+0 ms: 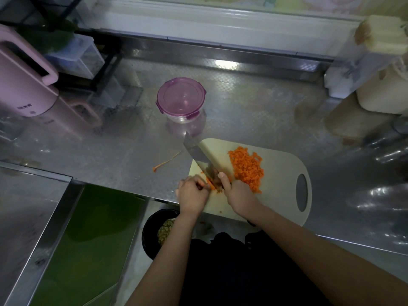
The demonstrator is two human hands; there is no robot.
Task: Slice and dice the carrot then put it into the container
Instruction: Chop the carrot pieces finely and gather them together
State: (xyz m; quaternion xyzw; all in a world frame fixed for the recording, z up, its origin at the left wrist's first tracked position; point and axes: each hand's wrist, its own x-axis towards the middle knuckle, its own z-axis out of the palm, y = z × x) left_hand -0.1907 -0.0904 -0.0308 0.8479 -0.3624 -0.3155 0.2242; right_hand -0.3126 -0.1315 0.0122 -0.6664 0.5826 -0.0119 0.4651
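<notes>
My right hand grips the knife; my left hand curls over the last carrot stub at the cutting board's front-left corner; the stub is small and my fingertips sit beside the blade, so a slip could nick them; the lidded container waits mid-counter.
</notes>
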